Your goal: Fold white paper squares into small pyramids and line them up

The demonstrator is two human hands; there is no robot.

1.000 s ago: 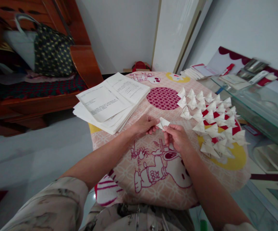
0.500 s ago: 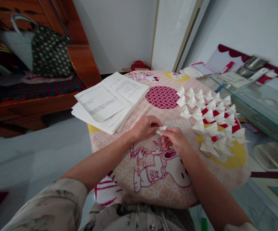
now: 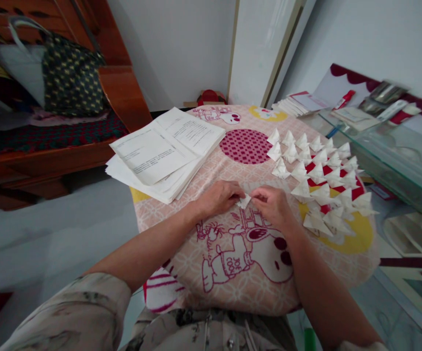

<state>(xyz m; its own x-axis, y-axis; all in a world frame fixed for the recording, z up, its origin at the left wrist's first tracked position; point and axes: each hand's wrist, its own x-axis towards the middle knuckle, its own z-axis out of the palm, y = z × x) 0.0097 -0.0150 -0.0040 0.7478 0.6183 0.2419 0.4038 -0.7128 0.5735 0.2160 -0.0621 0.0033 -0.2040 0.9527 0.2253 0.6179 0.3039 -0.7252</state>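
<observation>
A small folded piece of white paper [image 3: 244, 201] is between my hands above the patterned cloth. My left hand [image 3: 222, 196] pinches its left side. Close to its upper right edge, my right hand [image 3: 272, 204] has its thumb and fingertips pressed together; whether they grip the paper is hard to make out. To the right stand several folded paper pieces [image 3: 316, 174] in rough rows, white and pointed. A stack of printed paper sheets [image 3: 165, 151] lies on the left of the round table [image 3: 211, 265].
The table's cloth bears cartoon prints. A glass shelf [image 3: 386, 151] with metal bowls [image 3: 388, 97] and a red marker [image 3: 345, 99] borders the table on the right. On the left stands a wooden bench [image 3: 119, 92] holding a dark patterned bag [image 3: 72, 75].
My right hand has turned and moved slightly right, its fingers now at the paper's upper edge. The folded paper now points downward and shows more of its face.
</observation>
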